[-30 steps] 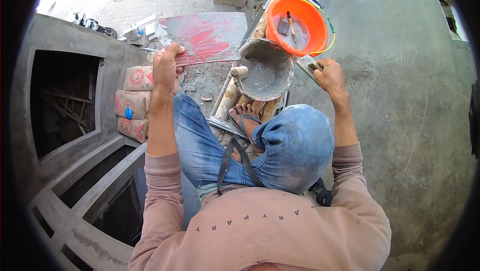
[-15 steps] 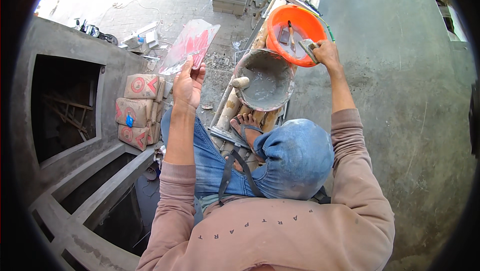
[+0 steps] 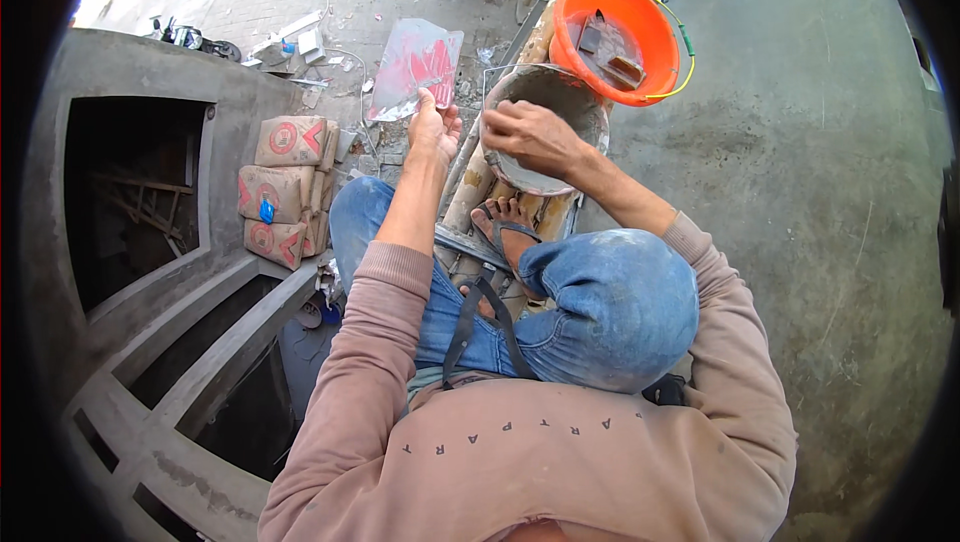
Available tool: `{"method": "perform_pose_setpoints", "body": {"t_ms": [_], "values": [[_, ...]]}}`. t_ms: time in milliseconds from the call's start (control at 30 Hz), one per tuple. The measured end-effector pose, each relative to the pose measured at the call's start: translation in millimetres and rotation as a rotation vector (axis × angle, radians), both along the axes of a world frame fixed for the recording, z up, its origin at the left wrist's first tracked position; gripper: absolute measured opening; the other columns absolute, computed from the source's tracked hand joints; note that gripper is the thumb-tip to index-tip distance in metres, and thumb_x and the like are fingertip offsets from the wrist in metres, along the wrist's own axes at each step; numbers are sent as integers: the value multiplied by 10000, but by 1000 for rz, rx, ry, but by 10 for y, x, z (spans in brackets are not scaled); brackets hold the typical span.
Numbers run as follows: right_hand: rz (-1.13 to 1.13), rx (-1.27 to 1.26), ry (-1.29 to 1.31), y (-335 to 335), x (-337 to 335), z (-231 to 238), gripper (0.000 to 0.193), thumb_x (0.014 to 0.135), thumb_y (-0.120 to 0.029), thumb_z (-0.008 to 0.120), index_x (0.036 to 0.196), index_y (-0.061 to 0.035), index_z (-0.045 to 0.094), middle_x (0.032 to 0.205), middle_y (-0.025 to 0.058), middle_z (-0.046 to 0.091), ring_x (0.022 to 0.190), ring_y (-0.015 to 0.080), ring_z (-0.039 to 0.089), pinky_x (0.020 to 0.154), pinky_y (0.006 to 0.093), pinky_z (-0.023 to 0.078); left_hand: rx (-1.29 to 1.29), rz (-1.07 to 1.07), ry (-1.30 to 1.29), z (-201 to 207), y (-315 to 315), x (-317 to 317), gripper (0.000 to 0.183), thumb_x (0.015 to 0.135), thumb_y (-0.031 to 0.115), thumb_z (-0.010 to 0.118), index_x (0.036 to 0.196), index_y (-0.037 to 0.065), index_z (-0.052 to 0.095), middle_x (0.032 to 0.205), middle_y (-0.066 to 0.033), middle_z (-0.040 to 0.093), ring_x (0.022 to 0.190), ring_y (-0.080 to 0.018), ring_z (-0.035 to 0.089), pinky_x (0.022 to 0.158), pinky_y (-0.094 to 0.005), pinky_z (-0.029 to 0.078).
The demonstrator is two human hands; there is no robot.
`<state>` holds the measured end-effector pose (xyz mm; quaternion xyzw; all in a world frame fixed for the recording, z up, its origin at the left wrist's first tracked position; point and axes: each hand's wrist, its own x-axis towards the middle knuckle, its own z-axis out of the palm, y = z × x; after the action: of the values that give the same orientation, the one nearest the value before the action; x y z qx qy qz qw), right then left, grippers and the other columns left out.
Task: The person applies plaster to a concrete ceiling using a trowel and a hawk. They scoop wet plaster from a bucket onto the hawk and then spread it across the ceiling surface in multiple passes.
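Note:
My left hand [image 3: 433,127] pinches the near edge of a thin, flat grey-and-red board [image 3: 418,67], smeared with pale material and held up in front of me. Over the left side of the mortar bucket [image 3: 599,130], my right hand [image 3: 535,139] is closed, fingers curled. Whatever it grips is hidden; a round pale handle stood at that spot earlier. Grey wet mortar fills part of this bucket. Just beyond it stands an orange bucket [image 3: 643,4], where a block-like tool [image 3: 624,70] and a dark flat tool rest in cloudy water.
Both buckets stand on a bamboo platform [image 3: 466,192], where my sandalled foot [image 3: 507,225] also rests. Stacked cement sacks [image 3: 275,192] lie below at the left, beside a concrete frame with dark openings [image 3: 130,202]. A grey wall [image 3: 780,192] rises along the right.
My right hand has left the block-like tool in the orange bucket and moved left to the mortar bucket. It now covers the handle's place. My left hand still holds the board.

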<state>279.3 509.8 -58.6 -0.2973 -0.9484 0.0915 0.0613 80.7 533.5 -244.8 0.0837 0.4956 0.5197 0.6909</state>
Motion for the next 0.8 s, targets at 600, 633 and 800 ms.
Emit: {"method": "perform_pose_setpoints", "body": {"t_ms": [600, 633, 800], "values": [[-722, 82, -492, -539, 810, -441, 173, 846, -111, 578, 983, -21, 631, 876, 141, 675, 778, 297, 717, 630, 392, 587, -61, 202, 758, 864, -194, 857, 622, 1002, 462, 469, 892, -135, 604, 825, -282, 672, 804, -437, 653, 774, -495, 484], [-787, 103, -469, -569, 798, -442, 177, 842, -105, 571, 988, -15, 613, 862, 154, 676, 769, 309, 717, 623, 402, 588, 19, 92, 960, 925, -281, 863, 623, 1002, 469, 475, 865, -126, 598, 804, -272, 664, 776, -413, 645, 751, -489, 478], [-701, -132, -437, -894, 675, -284, 167, 838, -85, 545, 968, 2, 602, 843, 208, 677, 757, 346, 715, 621, 437, 587, 253, 133, 1163, 1013, -492, 1030, 618, 1007, 475, 496, 764, -90, 565, 714, -215, 620, 666, -326, 584, 674, -460, 454]]}}
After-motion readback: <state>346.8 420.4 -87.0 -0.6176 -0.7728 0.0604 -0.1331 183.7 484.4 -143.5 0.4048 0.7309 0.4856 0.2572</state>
